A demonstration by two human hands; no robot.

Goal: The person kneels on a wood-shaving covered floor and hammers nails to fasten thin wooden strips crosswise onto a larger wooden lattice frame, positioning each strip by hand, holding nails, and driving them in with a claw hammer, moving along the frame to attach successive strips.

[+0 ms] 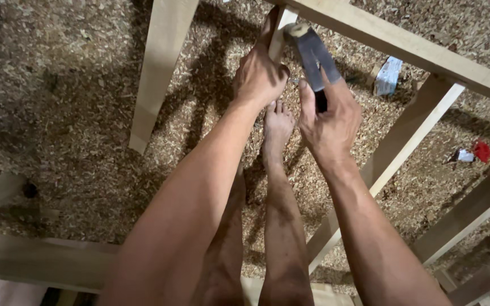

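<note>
Bare forearms fill the near part of the view, reaching away over a wooden frame toward the far side. One bare foot [277, 127] shows between them, planted on the floor [75, 85], which is thick with wood shavings.

Left hand [259, 76] is wrapped around a pale upright wooden bar [276, 31] of the frame, fingers curled tight on it. Right hand [330, 116] is clenched on the dark handle of a hammer [311, 54]; the tool's long axis runs from the fist up and slightly left, its head ending just beside the bar, under the slanting top rail [404, 48]. So the bar lies far and left of the right fist, and the left hand sits closer to it than anything else, touching it.

A small pale glint shows between the left thumb and the hammer; it may be a nail, but I cannot tell. Whether the hammer head touches the wood is also hard to make out. Another leg [157, 73] of the frame slants at the left. A crumpled white packet [388, 75] and a small red scrap [481, 151] lie on the shavings at the right. Frame timbers are cut off at the edges.
</note>
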